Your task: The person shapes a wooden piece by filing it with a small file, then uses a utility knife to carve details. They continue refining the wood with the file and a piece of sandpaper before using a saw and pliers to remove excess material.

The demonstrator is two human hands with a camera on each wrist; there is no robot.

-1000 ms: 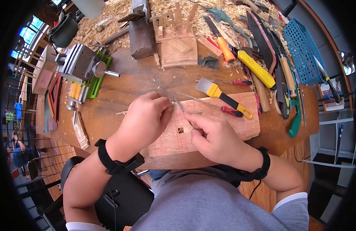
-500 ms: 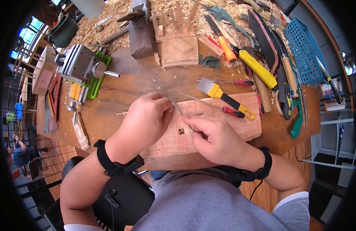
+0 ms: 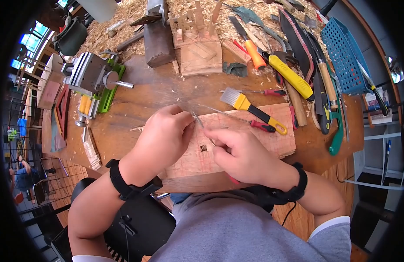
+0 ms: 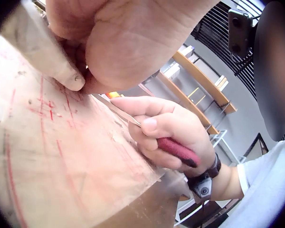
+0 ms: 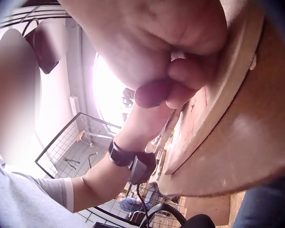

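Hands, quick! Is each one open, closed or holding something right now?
Left hand: curled; whether it's holding anything can't be told.
Right hand: closed, holding the red-handled tool.

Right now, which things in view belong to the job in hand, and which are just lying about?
In use, it seems:
Slim tool, held in the right grip
Red-lined board, under both hands

Lying about:
Brush, partly on the board
Loose red-handled tool, beside the brush
Vise
Blue basket
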